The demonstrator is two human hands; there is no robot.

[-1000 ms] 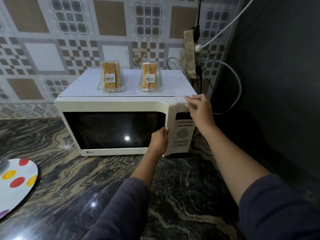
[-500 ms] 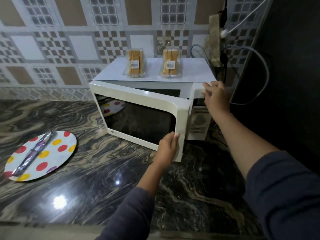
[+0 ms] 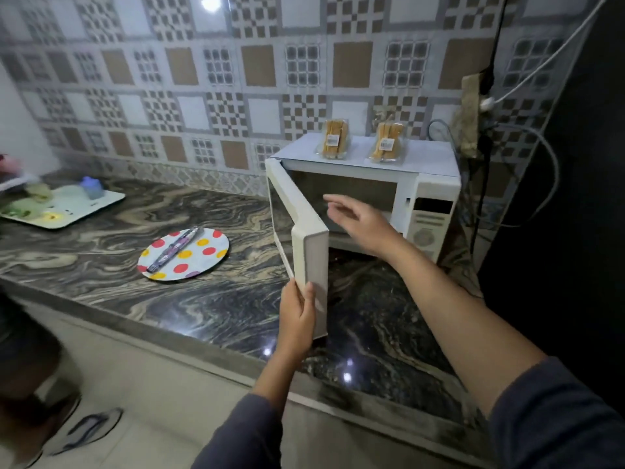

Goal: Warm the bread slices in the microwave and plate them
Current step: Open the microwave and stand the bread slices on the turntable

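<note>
1. Head view, centre right: a white microwave oven point(image 3: 426, 231) stands on the dark marbled stone table point(image 3: 209, 309), and its white door point(image 3: 309, 238) is swung open toward the lower centre of the frame.
2. The left hand point(image 3: 297, 319) grips the door's free edge low down, its fingers point(image 3: 309, 294) curled round it.
3. The right hand point(image 3: 360, 220) hovers before the open cavity with its fingers point(image 3: 334, 199) spread loosely, holding nothing.
4. Two clear plastic packs of brown bread slices, one point(image 3: 333, 141) left of the other point(image 3: 387, 145), lie on the oven's top, above and well apart from both hands.
5. Left of the door lies a round white plate with coloured dots point(image 3: 199, 262), carrying a long purple patterned utensil point(image 3: 176, 248).
</note>
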